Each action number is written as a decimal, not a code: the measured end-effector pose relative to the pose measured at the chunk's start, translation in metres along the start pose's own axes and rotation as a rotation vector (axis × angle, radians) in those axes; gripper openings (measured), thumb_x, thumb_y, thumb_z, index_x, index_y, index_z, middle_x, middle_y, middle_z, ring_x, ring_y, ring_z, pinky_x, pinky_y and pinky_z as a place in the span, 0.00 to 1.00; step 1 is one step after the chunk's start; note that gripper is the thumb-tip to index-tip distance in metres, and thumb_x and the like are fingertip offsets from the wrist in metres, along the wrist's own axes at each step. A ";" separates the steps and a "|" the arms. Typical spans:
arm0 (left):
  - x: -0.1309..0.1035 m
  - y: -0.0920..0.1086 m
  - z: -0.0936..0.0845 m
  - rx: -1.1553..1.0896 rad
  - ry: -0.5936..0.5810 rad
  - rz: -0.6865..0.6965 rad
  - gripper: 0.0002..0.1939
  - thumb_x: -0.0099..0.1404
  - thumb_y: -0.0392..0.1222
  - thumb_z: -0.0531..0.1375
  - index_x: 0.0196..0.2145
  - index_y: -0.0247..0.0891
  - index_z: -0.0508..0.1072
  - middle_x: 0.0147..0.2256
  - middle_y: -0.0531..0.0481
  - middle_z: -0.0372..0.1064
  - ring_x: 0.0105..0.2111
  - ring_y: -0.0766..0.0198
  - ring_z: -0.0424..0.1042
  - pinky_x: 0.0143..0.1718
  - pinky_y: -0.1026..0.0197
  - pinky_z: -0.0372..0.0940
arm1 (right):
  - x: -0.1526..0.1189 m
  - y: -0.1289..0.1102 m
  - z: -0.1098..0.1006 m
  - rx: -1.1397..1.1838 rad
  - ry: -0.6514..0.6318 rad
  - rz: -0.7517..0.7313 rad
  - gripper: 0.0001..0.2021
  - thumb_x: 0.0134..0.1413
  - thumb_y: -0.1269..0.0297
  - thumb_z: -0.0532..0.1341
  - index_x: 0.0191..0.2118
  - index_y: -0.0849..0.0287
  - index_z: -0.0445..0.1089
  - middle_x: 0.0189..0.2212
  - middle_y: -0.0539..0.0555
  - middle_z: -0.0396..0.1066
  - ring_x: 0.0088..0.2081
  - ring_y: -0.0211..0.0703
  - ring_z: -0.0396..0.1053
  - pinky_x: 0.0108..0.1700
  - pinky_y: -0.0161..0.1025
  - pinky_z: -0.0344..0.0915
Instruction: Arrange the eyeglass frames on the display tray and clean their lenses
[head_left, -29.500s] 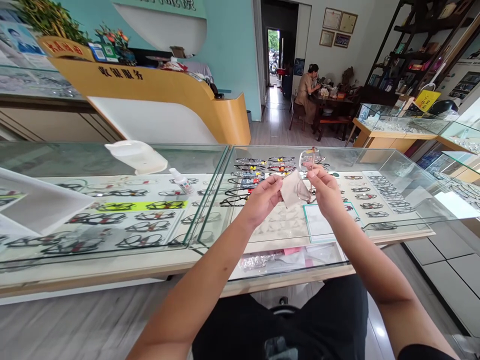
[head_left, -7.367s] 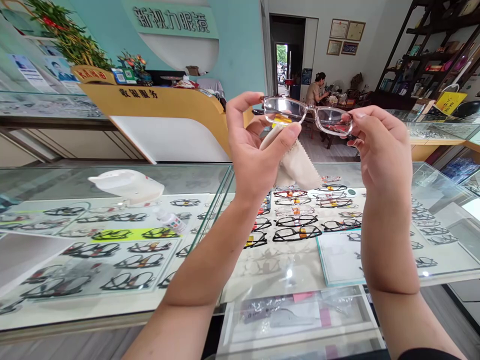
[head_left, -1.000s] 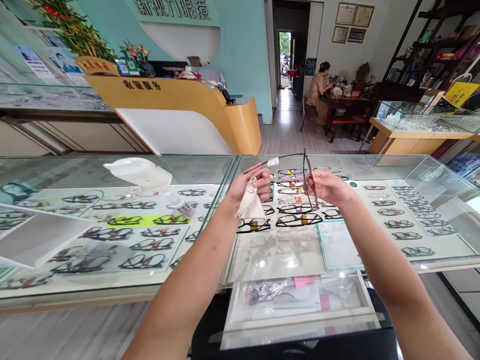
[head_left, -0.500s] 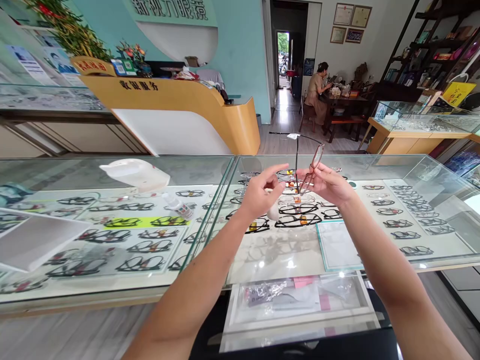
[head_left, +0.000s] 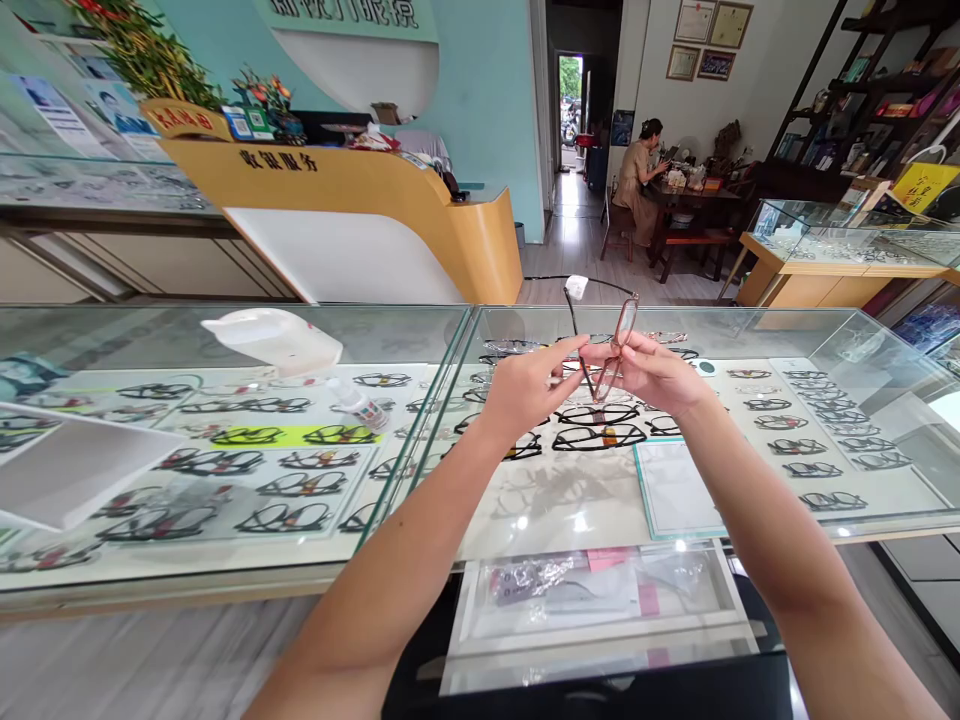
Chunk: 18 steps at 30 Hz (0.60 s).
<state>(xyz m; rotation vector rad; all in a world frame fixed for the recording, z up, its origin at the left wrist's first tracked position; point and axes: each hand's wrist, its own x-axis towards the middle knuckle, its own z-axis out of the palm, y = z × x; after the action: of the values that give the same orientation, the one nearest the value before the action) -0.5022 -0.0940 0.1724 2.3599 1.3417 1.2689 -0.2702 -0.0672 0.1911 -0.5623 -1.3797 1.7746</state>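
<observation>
A pair of eyeglasses (head_left: 625, 322) with a pinkish rim and dark temples is held up above the glass counter, its temples pointing away and to the left. My right hand (head_left: 661, 374) pinches the frame at the lenses. A small white tag (head_left: 576, 287) hangs on a temple. My left hand (head_left: 531, 388) has its fingers bent, with index finger and thumb tips at the near temple and lens. What its lower fingers hold is hidden from me. Rows of dark-framed eyeglasses (head_left: 600, 437) lie in the case below.
The glass counter (head_left: 510, 560) spans the front, with an open drawer (head_left: 600, 630) of plastic packets underneath. On its left part are a white scoop-shaped object (head_left: 274, 338), a small bottle (head_left: 358, 405) and a white box (head_left: 82, 465). A person (head_left: 640, 190) sits at a table behind.
My left hand has moved right, bringing its fingertips to the eyeglasses. The eyeglasses have dropped and tilted slightly. A whitish thing seen under my left hand before is now hidden.
</observation>
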 end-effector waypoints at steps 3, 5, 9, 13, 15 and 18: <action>0.000 -0.001 0.000 -0.001 0.015 -0.027 0.22 0.71 0.50 0.62 0.59 0.44 0.82 0.34 0.49 0.80 0.33 0.59 0.77 0.38 0.62 0.63 | -0.001 -0.002 0.001 -0.023 -0.001 -0.005 0.22 0.50 0.47 0.77 0.44 0.51 0.74 0.52 0.55 0.84 0.55 0.52 0.80 0.62 0.58 0.71; 0.000 -0.001 -0.001 0.012 0.020 -0.051 0.22 0.71 0.50 0.63 0.59 0.45 0.82 0.33 0.49 0.80 0.33 0.58 0.77 0.37 0.61 0.62 | -0.001 -0.003 0.000 -0.024 0.017 -0.022 0.22 0.51 0.47 0.77 0.45 0.51 0.74 0.54 0.56 0.83 0.58 0.52 0.79 0.64 0.57 0.71; 0.001 -0.001 -0.002 0.035 0.047 -0.121 0.19 0.70 0.50 0.66 0.55 0.44 0.85 0.31 0.49 0.78 0.32 0.57 0.75 0.38 0.59 0.61 | 0.000 -0.006 -0.002 -0.016 0.073 -0.088 0.22 0.49 0.46 0.78 0.42 0.50 0.72 0.56 0.54 0.82 0.59 0.52 0.77 0.65 0.58 0.70; 0.002 -0.003 0.000 0.038 0.082 -0.205 0.15 0.68 0.51 0.68 0.48 0.45 0.86 0.29 0.51 0.75 0.31 0.57 0.73 0.37 0.59 0.60 | 0.001 -0.007 -0.005 -0.042 0.132 -0.164 0.23 0.50 0.43 0.77 0.40 0.49 0.69 0.54 0.53 0.81 0.57 0.51 0.77 0.63 0.57 0.72; 0.002 -0.004 0.001 0.032 0.096 -0.230 0.13 0.66 0.51 0.69 0.45 0.45 0.86 0.29 0.51 0.75 0.30 0.57 0.72 0.37 0.59 0.59 | 0.002 -0.006 -0.005 -0.063 0.147 -0.190 0.22 0.51 0.43 0.75 0.40 0.49 0.68 0.53 0.53 0.81 0.57 0.50 0.77 0.62 0.56 0.73; 0.003 0.000 0.000 -0.004 0.115 -0.243 0.13 0.65 0.51 0.70 0.44 0.44 0.85 0.28 0.51 0.73 0.30 0.58 0.71 0.37 0.59 0.59 | 0.003 -0.005 -0.005 -0.093 0.170 -0.201 0.21 0.54 0.42 0.73 0.40 0.49 0.68 0.53 0.53 0.80 0.58 0.51 0.76 0.62 0.56 0.74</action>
<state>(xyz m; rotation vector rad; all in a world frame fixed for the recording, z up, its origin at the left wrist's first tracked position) -0.5019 -0.0918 0.1739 2.0702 1.6009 1.3471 -0.2667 -0.0611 0.1942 -0.5881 -1.3546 1.4746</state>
